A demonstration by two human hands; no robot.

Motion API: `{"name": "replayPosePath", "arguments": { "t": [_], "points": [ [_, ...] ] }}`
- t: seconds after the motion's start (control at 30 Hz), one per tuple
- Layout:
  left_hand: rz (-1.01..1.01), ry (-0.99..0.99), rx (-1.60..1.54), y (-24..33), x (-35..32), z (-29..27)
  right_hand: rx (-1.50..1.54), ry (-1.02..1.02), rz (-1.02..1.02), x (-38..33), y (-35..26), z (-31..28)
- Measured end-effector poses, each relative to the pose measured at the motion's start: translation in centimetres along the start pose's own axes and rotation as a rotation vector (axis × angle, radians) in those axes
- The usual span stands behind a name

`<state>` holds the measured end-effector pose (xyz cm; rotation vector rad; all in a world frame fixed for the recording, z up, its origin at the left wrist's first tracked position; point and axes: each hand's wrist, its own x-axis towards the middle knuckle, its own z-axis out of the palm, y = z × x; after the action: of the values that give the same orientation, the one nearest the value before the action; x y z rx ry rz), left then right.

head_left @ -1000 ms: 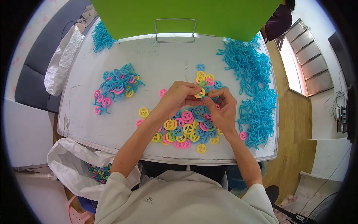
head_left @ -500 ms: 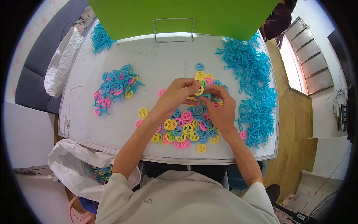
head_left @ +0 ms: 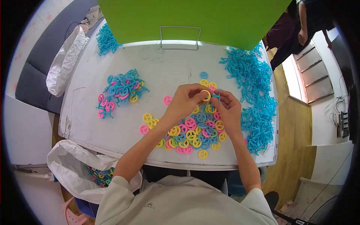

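Note:
My left hand (head_left: 184, 102) pinches a yellow plastic wheel (head_left: 205, 95) above the white table (head_left: 112, 131). My right hand (head_left: 228, 108) holds a small blue T-shaped axle piece (head_left: 216, 97) right beside that wheel, the two nearly touching. Under both hands lies a loose pile of yellow, pink and blue wheels (head_left: 191, 135). A heap of blue axle pieces (head_left: 255, 93) runs along the table's right side.
A cluster of assembled wheel-and-axle parts (head_left: 120, 92) lies at the left. A green panel (head_left: 187, 17) with a wire handle (head_left: 179, 35) stands at the far edge. White bags sit at the far left (head_left: 65, 60) and near left (head_left: 75, 168). Another person (head_left: 300, 26) stands at the far right.
Both hands have lifted slightly off the wheel pile, now bringing a yellow wheel and a blue axle piece together in front of me.

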<state>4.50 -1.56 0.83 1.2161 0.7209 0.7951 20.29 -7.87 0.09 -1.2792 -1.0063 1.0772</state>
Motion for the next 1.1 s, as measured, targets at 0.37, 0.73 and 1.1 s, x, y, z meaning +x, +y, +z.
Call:
{"name": "replayPosePath", "arguments": {
  "t": [0.37, 0.73, 1.1],
  "points": [
    [0.013, 0.058, 0.018, -0.1, 0.0, 0.2, -0.188, -0.031, -0.264, 0.0, 1.1, -0.3],
    [0.1, 0.087, 0.366, -1.0, -0.1, 0.4, -0.171, -0.086, -0.283, 0.6, 2.6, -0.5],
    [0.108, 0.143, 0.249, 0.0, -0.1, 0.7, -0.386, 0.037, -0.224, -0.4, 0.1, 0.0]
  ]
}}
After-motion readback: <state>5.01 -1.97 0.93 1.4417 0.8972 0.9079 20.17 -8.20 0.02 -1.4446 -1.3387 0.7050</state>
